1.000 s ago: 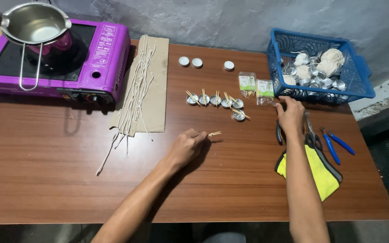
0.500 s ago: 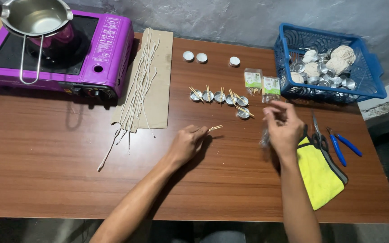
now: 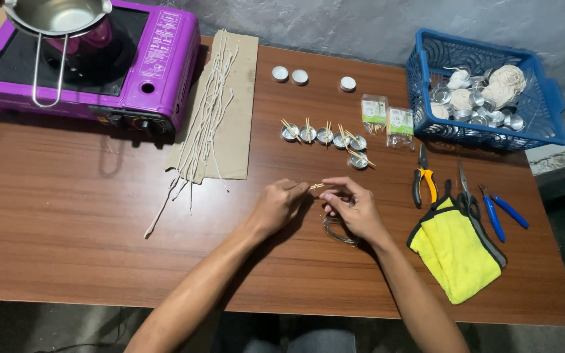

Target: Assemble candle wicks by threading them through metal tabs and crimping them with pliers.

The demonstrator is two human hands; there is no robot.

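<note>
My left hand (image 3: pixel 280 204) and my right hand (image 3: pixel 354 206) meet over the middle of the brown wooden table (image 3: pixel 67 222). Between their fingertips they pinch a small bundle of short wooden sticks (image 3: pixel 316 186). A thin coil of wire (image 3: pixel 339 230) hangs under my right palm, against the tabletop. Just beyond the hands stands a row of small round metal cups (image 3: pixel 325 136) with sticks laid across them.
A purple tabletop stove (image 3: pixel 125 65) with a steel pot (image 3: pixel 57 16) sits far left. White wick strands (image 3: pixel 207 117) lie on cardboard. At right are a blue basket (image 3: pixel 544 104) of cups and string, pliers (image 3: pixel 424 178), scissors (image 3: pixel 467 196), blue-handled cutters (image 3: pixel 499 212), yellow cloth (image 3: pixel 456 252).
My right hand has come back from the tools at the right, bringing the wire coil, and has joined my left hand on the sticks.
</note>
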